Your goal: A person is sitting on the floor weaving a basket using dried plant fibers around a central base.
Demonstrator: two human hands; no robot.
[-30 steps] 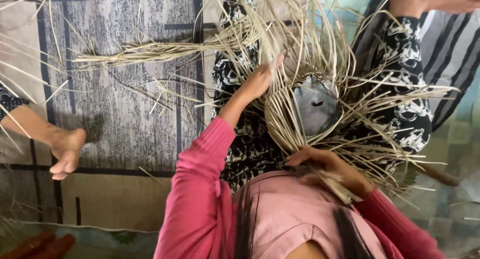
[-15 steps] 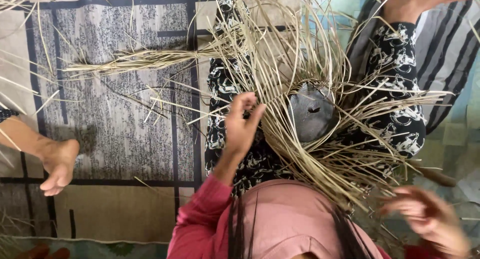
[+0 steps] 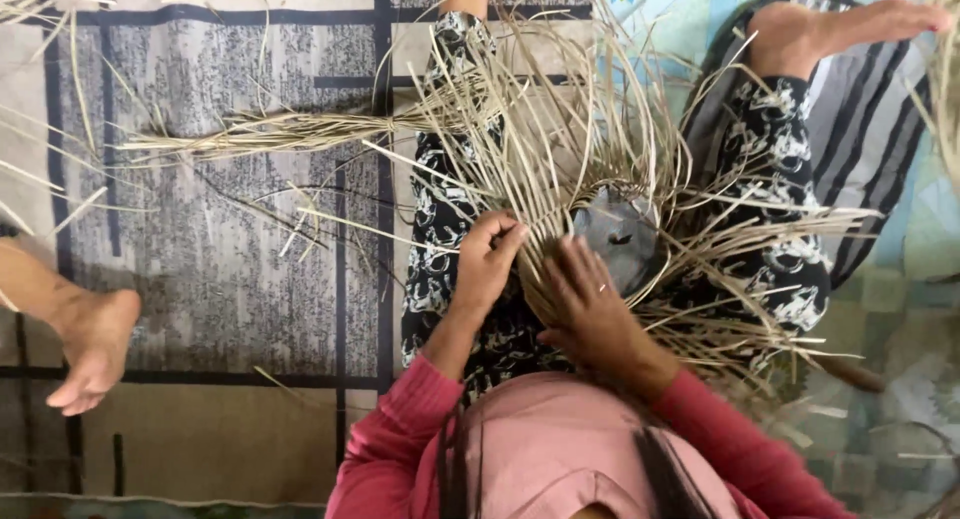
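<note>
- Half-woven basketwork of pale, flat dried palm-leaf strips point(image 3: 560, 169) rests on our lap, over legs in black-and-white patterned trousers point(image 3: 440, 229), with loose strip ends fanning out on all sides.
- We judge it very light, springy more than stiff: the strips bend but look dry enough to crease or split if folded sharply, and their smooth faces would probably slip past each other unless pinched.
- We think the safest hold is on the tight woven part near the centre, where strips cross and lock; pulled by the free ends, the weave would likely loosen.
- Our left hand point(image 3: 487, 262) is curled closed, fingers pinching a few strips at the edge of the woven patch.
- Our right hand point(image 3: 590, 304), a ring on one finger, lies flat with fingers spread, pressing the weave down without gripping any strip; it sits just beside a round grey form point(image 3: 618, 237) that the strips wrap around.
- In colour the weave is straw-beige; the woven zone shows a diagonal crossing pattern, the unwoven ends straggle long and uneven.
- A tied bundle of spare straw-coloured strips point(image 3: 280, 134) lies on the grey patterned floor mat point(image 3: 200, 259) to our left, well apart from the hands.
- Another person's bare foot point(image 3: 95, 344) rests on the mat at the far left.
</note>
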